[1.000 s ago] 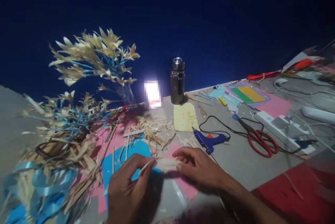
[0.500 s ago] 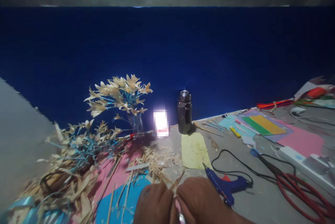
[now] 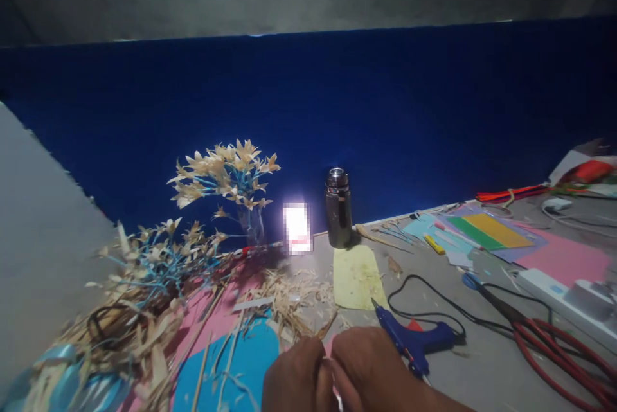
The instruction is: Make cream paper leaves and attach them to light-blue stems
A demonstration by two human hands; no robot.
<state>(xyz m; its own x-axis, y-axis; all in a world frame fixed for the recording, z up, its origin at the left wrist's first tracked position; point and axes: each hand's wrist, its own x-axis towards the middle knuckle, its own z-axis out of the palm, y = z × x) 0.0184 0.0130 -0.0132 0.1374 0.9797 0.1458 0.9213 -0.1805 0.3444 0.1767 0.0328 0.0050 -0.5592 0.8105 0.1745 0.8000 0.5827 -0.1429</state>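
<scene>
My left hand (image 3: 294, 376) and my right hand (image 3: 373, 364) meet at the bottom centre, knuckles up and fingers curled in. Both are closed, pinching at something small between them. Only a thin, pale, shiny sliver shows there, so its kind is hidden. Just right of my right hand lies a blue hot glue gun (image 3: 417, 338), its nozzle pointing to a yellow sheet (image 3: 357, 277). By my left hand is a blue sheet (image 3: 260, 348) with thin dry strips on it. Pale husk scraps (image 3: 289, 299) are scattered beyond my hands.
A dark flask (image 3: 339, 213) stands against the blue wall, beside a bright pixelated patch. Dried-husk flowers (image 3: 226, 171) stand in a clear vase, with more flowers and husks to the left. Red-handled scissors (image 3: 530, 335), a power strip (image 3: 569, 306) and coloured sheets (image 3: 491, 232) lie right.
The view has tilted slightly. My two hands, still pressed together, have shifted a little to the right in the picture. The things on the table keep their places.
</scene>
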